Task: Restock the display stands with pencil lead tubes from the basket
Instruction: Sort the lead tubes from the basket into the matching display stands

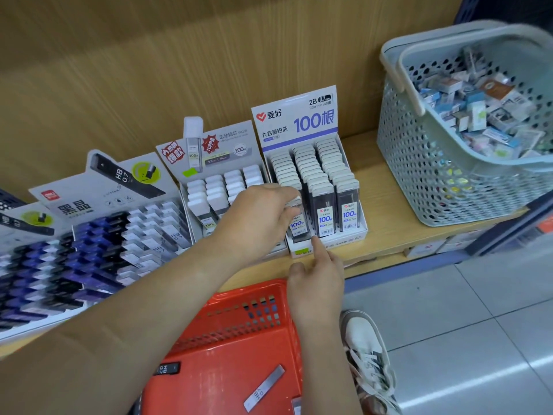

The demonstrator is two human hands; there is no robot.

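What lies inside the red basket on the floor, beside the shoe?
Inside the red basket lie a black HB 0.7 tube and a grey HB tube. The left forearm covers the basket's left part, so anything there is hidden.

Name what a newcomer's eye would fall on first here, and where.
The red basket sits bottom centre, a few lead tubes in it. Above it, the left hand pinches a tube in the blue-headed display stand while the right hand points at its front edge. A pale basket crammed with small boxes stands at right.
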